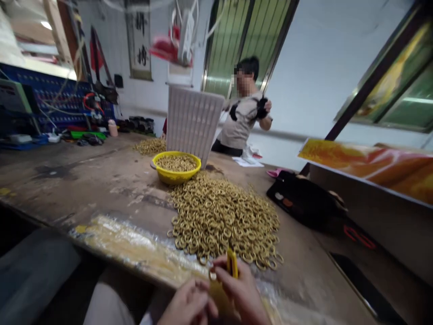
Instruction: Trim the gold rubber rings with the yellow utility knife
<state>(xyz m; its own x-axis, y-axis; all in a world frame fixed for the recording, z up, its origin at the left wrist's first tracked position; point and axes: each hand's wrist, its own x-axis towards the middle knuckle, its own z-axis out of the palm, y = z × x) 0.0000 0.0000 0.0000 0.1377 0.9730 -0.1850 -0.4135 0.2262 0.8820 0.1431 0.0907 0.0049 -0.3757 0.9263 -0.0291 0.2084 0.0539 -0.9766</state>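
Both hands are working at the near edge of the tabletop (101, 180), low in the view and blurred. The right hand (241, 293) is pinching a yellow strip (232, 262) between thumb and fingers, and the strip is standing upright above the knuckles, just in front of the near edge of the ring pile. The left hand (189, 307) is sitting close beside it with its fingers curled in toward the lower part of the strip; the blur is hiding whether they are actually gripping it.

Just beyond the hands, a broad pile of brass rings (223, 216) is spreading across the middle of the tabletop. At the far end of the pile a yellow bowl (176, 177) is holding more rings, and a white slatted basket (194, 122) is leaning tilted right behind the bowl. A smaller heap of rings (150, 145) is lying further off to the left. A clear plastic sheet (135, 246) is covering the near edge on the left. A black bag (304, 198) is lying to the right. At the far side a co-worker (245, 119) is sitting with one arm raised.
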